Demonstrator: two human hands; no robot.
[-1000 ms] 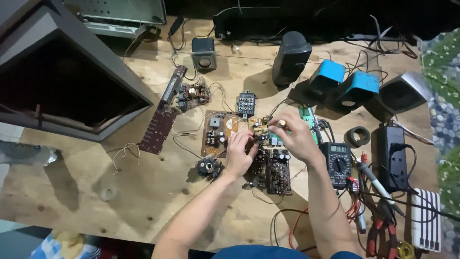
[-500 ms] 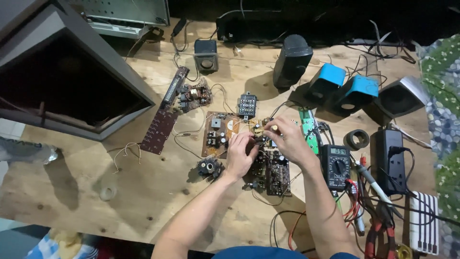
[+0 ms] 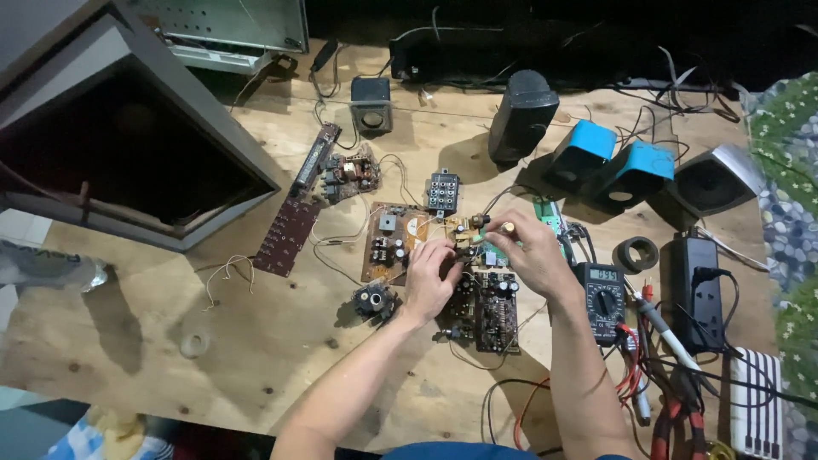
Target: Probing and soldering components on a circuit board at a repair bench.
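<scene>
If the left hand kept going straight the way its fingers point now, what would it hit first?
The left hand points up and right across the circuit boards. First in line is probably the right hand's fingertips, holding a small brass-coloured part close ahead; depth from overhead is unclear.

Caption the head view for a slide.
Both hands, left hand and right hand, work over brown circuit boards on a plywood table.

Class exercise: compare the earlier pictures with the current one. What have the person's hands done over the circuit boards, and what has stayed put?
Little changed. The right hand stays pinched on a small brass-tipped part above the boards, shifting only slightly. The left hand keeps resting on the brown circuit board, fingers curled. Nothing was picked up or let go. The multimeter, blue speakers and wooden table lie as before.
</scene>
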